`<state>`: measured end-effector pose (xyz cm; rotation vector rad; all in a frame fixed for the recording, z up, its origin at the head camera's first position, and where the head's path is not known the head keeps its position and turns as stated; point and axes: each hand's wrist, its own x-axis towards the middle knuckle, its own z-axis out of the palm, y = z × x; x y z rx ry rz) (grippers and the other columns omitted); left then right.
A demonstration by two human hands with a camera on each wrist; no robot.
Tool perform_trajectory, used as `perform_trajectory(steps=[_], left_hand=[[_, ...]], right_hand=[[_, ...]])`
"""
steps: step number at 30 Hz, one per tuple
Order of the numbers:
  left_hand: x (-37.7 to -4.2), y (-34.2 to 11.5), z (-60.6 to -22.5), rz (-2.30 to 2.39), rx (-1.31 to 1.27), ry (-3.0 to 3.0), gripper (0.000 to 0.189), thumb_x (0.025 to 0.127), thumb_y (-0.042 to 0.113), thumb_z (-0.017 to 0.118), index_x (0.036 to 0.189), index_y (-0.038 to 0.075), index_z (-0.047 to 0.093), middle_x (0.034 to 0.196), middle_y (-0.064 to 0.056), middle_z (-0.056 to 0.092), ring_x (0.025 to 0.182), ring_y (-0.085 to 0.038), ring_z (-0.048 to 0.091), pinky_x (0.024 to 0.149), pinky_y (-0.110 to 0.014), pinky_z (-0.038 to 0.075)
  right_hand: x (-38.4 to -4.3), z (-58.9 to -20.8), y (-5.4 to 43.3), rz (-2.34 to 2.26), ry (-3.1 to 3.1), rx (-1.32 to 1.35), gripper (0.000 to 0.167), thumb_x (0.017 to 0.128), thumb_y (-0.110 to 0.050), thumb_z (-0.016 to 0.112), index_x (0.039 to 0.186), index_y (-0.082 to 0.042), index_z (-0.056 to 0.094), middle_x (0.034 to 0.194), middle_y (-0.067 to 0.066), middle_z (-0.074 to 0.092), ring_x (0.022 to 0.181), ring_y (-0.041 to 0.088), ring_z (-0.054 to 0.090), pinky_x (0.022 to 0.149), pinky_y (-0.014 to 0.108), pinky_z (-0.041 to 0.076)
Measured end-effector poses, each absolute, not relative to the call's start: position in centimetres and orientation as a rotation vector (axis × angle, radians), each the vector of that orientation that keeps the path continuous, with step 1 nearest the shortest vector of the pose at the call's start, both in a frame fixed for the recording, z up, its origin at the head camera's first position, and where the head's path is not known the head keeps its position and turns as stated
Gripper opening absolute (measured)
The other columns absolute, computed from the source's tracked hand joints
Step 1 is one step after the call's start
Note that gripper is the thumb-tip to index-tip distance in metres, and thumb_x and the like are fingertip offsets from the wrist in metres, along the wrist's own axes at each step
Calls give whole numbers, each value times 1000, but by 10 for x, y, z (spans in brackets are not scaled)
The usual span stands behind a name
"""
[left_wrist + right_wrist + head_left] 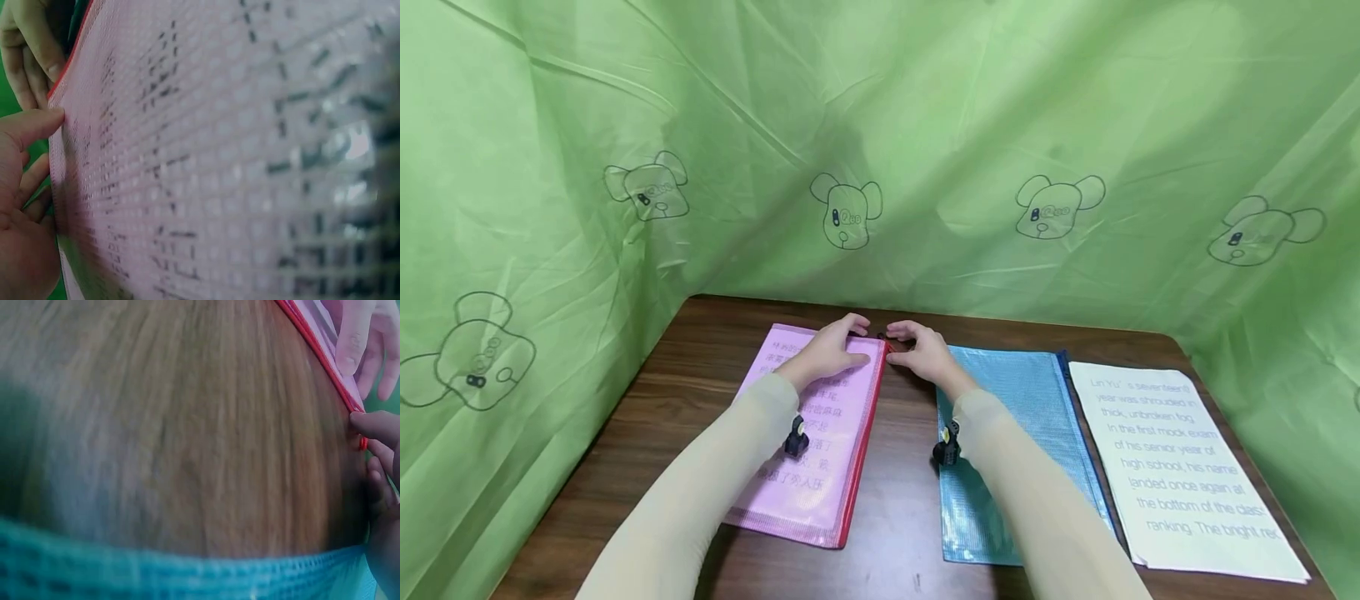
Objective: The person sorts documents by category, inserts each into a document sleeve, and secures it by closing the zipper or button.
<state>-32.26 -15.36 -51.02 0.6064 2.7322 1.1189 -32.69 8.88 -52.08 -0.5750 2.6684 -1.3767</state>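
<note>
A pink mesh zipper pouch [831,417] with printed paper inside lies on the left of the table, its red zipper [867,446] along the right side. At its far right corner my left hand [829,350] holds the far edge, thumb on top and fingers beyond the edge. Facing it, my right hand [925,354] pinches the red zipper's far end [362,442] between thumb and finger. The zipper pull is mostly hidden by the fingers. Under my right forearm lies a blue mesh pouch [1022,383], flat, with a dark zipper on its right side.
A stack of white paper [1180,467] with large English print lies at the table's right, beside the blue pouch. The dark wooden table [895,517] shows between the pouches. A green curtain [940,108] with mouse-head drawings surrounds the table's back and sides.
</note>
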Motion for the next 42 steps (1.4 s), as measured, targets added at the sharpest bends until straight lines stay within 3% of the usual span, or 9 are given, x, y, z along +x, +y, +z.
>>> perform_trajectory(steps=[7, 14, 23, 31, 42], left_hand=[[-320, -149, -509, 1123, 660, 2782, 54, 92, 7, 83, 143, 9, 64, 123, -11, 64, 118, -29, 60, 113, -47, 45], [-321, -149, -512, 1317, 523, 2769, 45, 98, 1, 74, 140, 11, 61, 110, -7, 62, 99, -23, 57, 94, -40, 48], [-314, -156, -496, 1427, 503, 2700, 20, 102, 9, 72, 122, 13, 71, 109, -4, 72, 102, -24, 66, 99, -44, 50], [-307, -166, -485, 1458, 549, 2682, 12, 103, 7, 69, 112, 15, 74, 103, -3, 73, 96, -21, 64, 91, -39, 49], [-298, -166, -479, 1551, 473, 2642, 13, 103, 7, 66, 112, 14, 73, 101, -3, 70, 89, -22, 59, 83, -37, 47]], right_hand=[[-323, -524, 81, -1408, 2702, -541, 32, 97, -14, 84, 128, -10, 76, 118, 3, 82, 116, 24, 73, 106, 44, 54], [-316, -522, 75, -1494, 2655, -545, 20, 102, -17, 79, 121, -11, 81, 111, 3, 82, 105, 20, 75, 98, 41, 58], [-306, -515, 74, -1550, 2685, -576, 14, 105, -24, 76, 114, -16, 83, 99, -3, 81, 90, 13, 72, 81, 32, 57], [-296, -506, 68, -1668, 2635, -611, 11, 105, -21, 76, 113, -15, 82, 93, 0, 80, 79, 24, 73, 65, 31, 59], [-289, -507, 63, -1699, 2700, -621, 11, 100, -15, 81, 111, -14, 83, 97, -1, 80, 83, 13, 73, 75, 30, 60]])
